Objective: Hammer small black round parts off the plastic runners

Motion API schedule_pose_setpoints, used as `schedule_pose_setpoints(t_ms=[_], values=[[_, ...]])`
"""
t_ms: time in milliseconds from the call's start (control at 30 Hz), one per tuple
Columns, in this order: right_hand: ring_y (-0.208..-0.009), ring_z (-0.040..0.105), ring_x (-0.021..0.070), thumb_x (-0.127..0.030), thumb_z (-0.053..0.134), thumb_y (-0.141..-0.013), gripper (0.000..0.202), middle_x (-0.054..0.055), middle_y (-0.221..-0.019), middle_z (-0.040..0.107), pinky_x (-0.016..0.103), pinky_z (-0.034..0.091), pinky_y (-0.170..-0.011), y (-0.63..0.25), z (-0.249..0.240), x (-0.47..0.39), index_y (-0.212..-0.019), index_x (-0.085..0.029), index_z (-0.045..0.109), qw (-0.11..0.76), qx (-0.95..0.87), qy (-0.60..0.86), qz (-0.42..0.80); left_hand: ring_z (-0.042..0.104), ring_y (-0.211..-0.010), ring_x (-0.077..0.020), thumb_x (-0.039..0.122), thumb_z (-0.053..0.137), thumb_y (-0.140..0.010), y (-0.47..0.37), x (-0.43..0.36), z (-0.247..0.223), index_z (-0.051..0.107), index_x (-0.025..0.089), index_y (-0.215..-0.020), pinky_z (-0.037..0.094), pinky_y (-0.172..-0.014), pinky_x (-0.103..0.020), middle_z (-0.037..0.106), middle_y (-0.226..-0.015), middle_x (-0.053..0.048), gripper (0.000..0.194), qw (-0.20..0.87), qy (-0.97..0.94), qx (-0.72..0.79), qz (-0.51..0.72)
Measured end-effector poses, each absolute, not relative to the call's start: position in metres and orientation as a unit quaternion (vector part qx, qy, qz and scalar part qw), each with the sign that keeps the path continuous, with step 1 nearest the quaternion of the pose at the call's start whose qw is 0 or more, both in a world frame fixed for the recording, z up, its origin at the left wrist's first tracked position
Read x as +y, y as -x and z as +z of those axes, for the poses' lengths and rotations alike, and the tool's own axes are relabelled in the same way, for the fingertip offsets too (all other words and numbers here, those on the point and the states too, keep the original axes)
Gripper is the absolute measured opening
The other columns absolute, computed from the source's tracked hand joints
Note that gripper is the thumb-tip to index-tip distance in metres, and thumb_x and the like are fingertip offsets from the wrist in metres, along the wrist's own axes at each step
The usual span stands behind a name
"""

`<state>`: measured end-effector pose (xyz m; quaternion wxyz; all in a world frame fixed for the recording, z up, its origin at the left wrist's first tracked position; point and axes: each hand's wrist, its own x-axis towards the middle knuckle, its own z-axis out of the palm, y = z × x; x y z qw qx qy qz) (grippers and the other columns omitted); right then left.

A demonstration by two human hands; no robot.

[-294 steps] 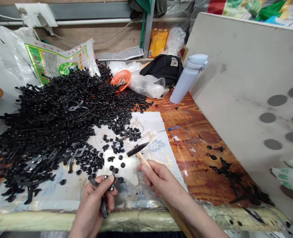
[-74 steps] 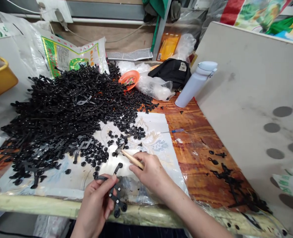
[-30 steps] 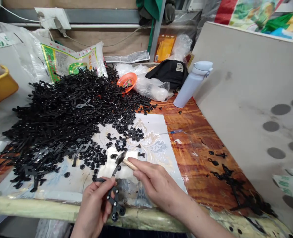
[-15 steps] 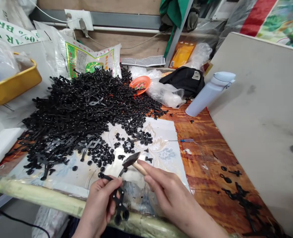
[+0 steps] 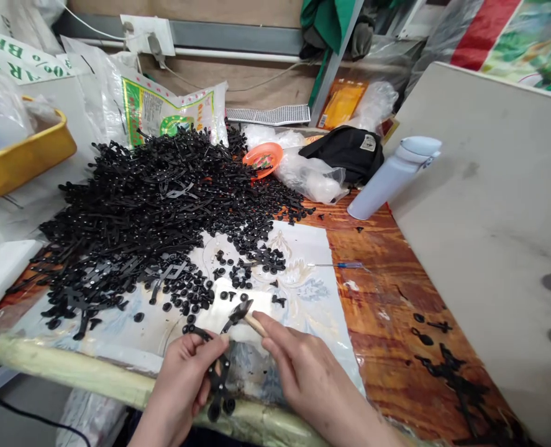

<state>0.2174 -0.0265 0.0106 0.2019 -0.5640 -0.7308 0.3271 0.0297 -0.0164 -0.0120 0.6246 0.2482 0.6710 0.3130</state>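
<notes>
My left hand (image 5: 186, 366) pinches a black jointed linkage (image 5: 220, 380) with silver rivets and round black ends. Part of the linkage hangs below my fingers, and its upper arm reaches toward the white pad (image 5: 222, 304). In my right hand (image 5: 298, 369) is a small hammer (image 5: 241, 310) with a dark head and a pale wooden handle, my fingers closed around the handle. The hammer head is at the upper arm of the linkage; whether they touch I cannot tell. Several loose black round caps (image 5: 192, 297) lie just beyond my left hand.
A large heap of black linkages (image 5: 140, 198) covers the left and back of the table. To the right are a blue-handled thin tool (image 5: 350, 265), a pale blue bottle (image 5: 389, 183) and tangled black parts (image 5: 459, 379). An orange dish (image 5: 262, 158) sits behind.
My right hand has brought the hammer down and slightly left, its head now lower against the linkage's upper arm. My left hand keeps its hold on the linkage, shifted slightly left.
</notes>
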Motion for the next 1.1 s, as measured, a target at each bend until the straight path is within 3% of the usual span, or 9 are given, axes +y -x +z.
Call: schedule_pose_setpoints(t_ms=[67,200,333,433,600,800,933,1100], values=[[-0.076,0.066,0.0197,-0.027,0.035,-0.095,0.038,0.003,-0.091,0.07,0.029,0.049,-0.067,-0.221,0.011,-0.021,-0.13,-0.032,0.049,0.207,-0.715,0.567,0.352,0.022,-0.025,-0.0022,0.052,0.071,-0.062,-0.028,-0.017,-0.008,0.046,0.018,-0.048,0.011,-0.029,-0.015,0.031,-0.03,0.011,0.045,0.594,-0.278,0.685,0.318],[-0.063,0.057,0.0158,-0.031,0.045,-0.09,0.023,0.001,-0.072,0.063,0.024,0.042,-0.058,-0.223,0.009,0.006,-0.102,-0.02,0.062,0.269,-0.665,0.612,0.333,0.029,-0.038,-0.0048,0.054,0.071,-0.062,-0.02,-0.019,-0.003,0.047,0.018,-0.052,0.02,-0.037,-0.017,0.04,-0.043,0.008,0.045,0.545,-0.327,0.69,0.347],[-0.064,0.053,0.0146,-0.019,0.057,-0.076,0.005,0.0,-0.069,0.059,0.023,0.036,-0.059,-0.205,-0.002,0.036,-0.072,-0.018,0.06,0.26,-0.674,0.63,0.286,0.049,-0.064,-0.0142,0.057,0.065,-0.067,-0.013,-0.017,0.001,0.06,0.018,-0.066,0.039,-0.057,-0.021,0.055,-0.062,0.002,0.04,0.534,-0.407,0.671,0.315],[-0.059,0.049,0.013,-0.016,0.057,-0.073,0.01,-0.001,-0.062,0.056,0.023,0.032,-0.056,-0.19,-0.01,0.042,-0.064,-0.019,0.056,0.245,-0.685,0.62,0.293,0.048,-0.068,-0.0168,0.061,0.059,-0.069,-0.009,-0.014,0.002,0.057,0.018,-0.062,0.04,-0.061,-0.025,0.053,-0.064,0.001,0.043,0.518,-0.462,0.661,0.287],[-0.057,0.047,0.0123,-0.014,0.055,-0.075,0.014,-0.001,-0.06,0.055,0.023,0.03,-0.056,-0.18,-0.012,0.028,-0.061,-0.019,0.054,0.235,-0.688,0.61,0.314,0.034,-0.052,-0.0117,0.066,0.052,-0.07,-0.002,-0.011,-0.007,0.049,0.019,-0.061,0.028,-0.044,-0.022,0.04,-0.058,0.004,0.048,0.573,-0.458,0.642,0.222],[-0.056,0.047,0.0115,-0.018,0.061,-0.074,0.005,-0.003,-0.061,0.056,0.021,0.031,-0.053,-0.181,-0.011,0.018,-0.069,-0.019,0.06,0.232,-0.668,0.608,0.361,0.021,-0.042,-0.0081,0.062,0.05,-0.071,-0.002,-0.005,-0.009,0.05,0.019,-0.057,0.014,-0.038,-0.023,0.031,-0.051,0.007,0.046,0.603,-0.492,0.611,0.147],[-0.064,0.051,0.0135,-0.029,0.056,-0.082,0.013,-0.001,-0.072,0.059,0.022,0.036,-0.058,-0.201,-0.002,0.014,-0.088,-0.019,0.062,0.297,-0.629,0.589,0.411,0.021,-0.044,-0.0088,0.059,0.049,-0.071,-0.005,0.003,-0.001,0.048,0.02,-0.055,0.013,-0.04,-0.024,0.033,-0.051,0.007,0.042,0.604,-0.513,0.599,0.113],[-0.059,0.044,0.0122,-0.031,0.039,-0.092,0.026,-0.003,-0.064,0.048,0.022,0.031,-0.053,-0.225,0.002,0.003,-0.072,-0.019,0.051,0.328,-0.609,0.574,0.438,0.027,-0.049,-0.0106,0.055,0.049,-0.074,-0.006,0.014,0.0,0.049,0.019,-0.054,0.019,-0.047,-0.025,0.037,-0.051,0.005,0.041,0.599,-0.559,0.565,0.101]])
